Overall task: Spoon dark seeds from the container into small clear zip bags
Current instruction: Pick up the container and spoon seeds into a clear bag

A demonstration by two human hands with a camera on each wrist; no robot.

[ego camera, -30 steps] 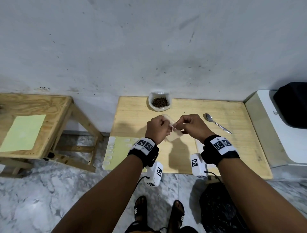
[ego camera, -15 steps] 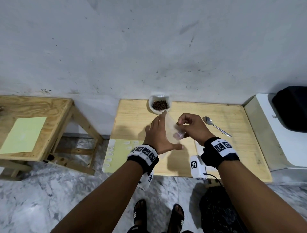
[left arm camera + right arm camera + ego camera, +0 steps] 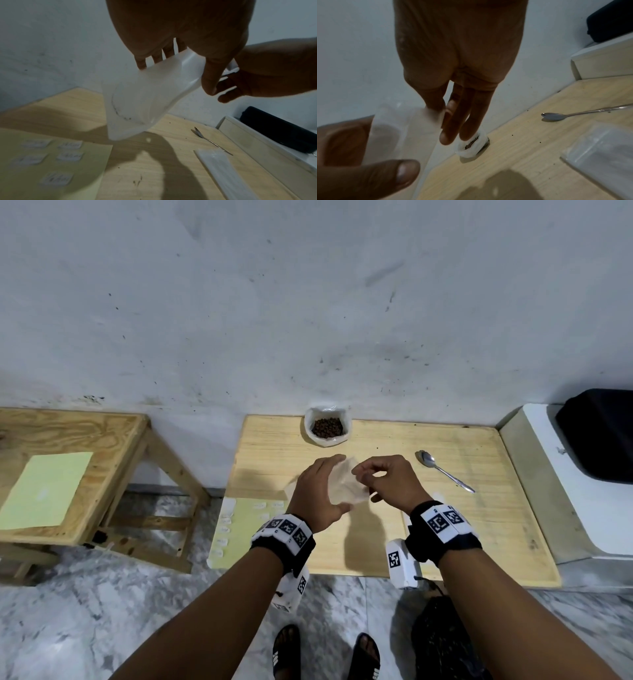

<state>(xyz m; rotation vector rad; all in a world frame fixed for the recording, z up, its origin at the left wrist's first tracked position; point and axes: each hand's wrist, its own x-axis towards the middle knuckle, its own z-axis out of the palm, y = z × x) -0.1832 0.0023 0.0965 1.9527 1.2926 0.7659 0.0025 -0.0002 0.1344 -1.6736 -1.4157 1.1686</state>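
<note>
Both hands hold a small clear zip bag (image 3: 346, 489) above the middle of the light wooden table (image 3: 479, 525). My left hand (image 3: 330, 484) cups it from the left, with the thumb in front and the fingers behind, as the left wrist view shows on the bag (image 3: 142, 101). My right hand (image 3: 364, 482) pinches the bag's top edge (image 3: 426, 117) between thumb and forefinger. The bag looks empty. The container of dark seeds (image 3: 327, 428), lined with white plastic, stands at the table's back edge by the wall. A metal spoon (image 3: 442, 470) lies on the table to the right of my hands.
A yellow-green sheet with small white labels (image 3: 246, 518) lies on the table's left front. A flat stack of clear bags (image 3: 223, 169) lies near the right wrist. A wooden stool (image 3: 68, 440) stands to the left. To the right sits a white unit (image 3: 565, 508) with a black bag on it.
Both hands were fists pinching the bag's top a second ago. The left hand has since spread and now cups the bag's side, while the right keeps its pinch.
</note>
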